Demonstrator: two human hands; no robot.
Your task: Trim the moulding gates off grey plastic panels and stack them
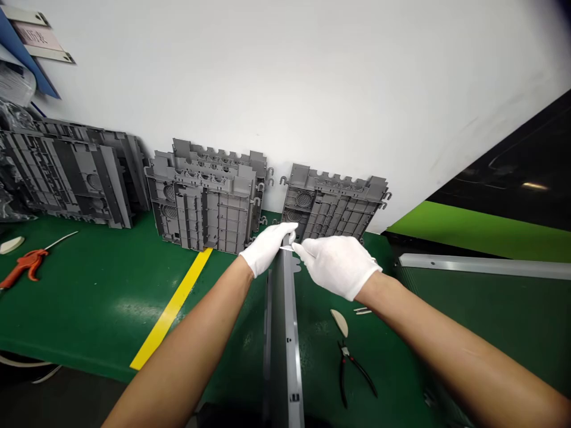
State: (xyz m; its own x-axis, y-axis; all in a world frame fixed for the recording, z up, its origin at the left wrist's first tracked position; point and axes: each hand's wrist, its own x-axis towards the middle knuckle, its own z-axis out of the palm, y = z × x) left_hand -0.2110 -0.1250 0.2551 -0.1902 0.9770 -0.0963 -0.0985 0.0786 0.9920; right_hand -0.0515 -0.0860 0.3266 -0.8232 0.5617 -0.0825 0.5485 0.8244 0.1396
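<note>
Both hands wear white gloves and are raised over a green bench mat [89, 297]. The left hand [266, 248] is at the far end of a long grey bar [284, 333], which lies pointing away from the person with its narrow edge uppermost. Its fingers [283, 232] are bent over toward that end, but whether they are clenched on the bar cannot be told. The right hand [336, 267] is just beside the left, and its fingers [303, 252] are pinched on a thin white sliver [286, 248] directly above the bar end. Beyond the hands, two grey plastic panels [203, 202] lean against a white wall [285, 77], with a further stack of panels [71, 175] to the left. A yellow floor-tape line [172, 309] crosses the mat left of the bar. To the right of the bar lie red-handled pliers [350, 371], a white crescent-shaped piece [339, 322] and small white strips [362, 310]. An orange air gun [24, 264] lies near the left edge beside a second white crescent-shaped piece [11, 245]. A long pale metal strip [484, 266] lies at right.
</note>
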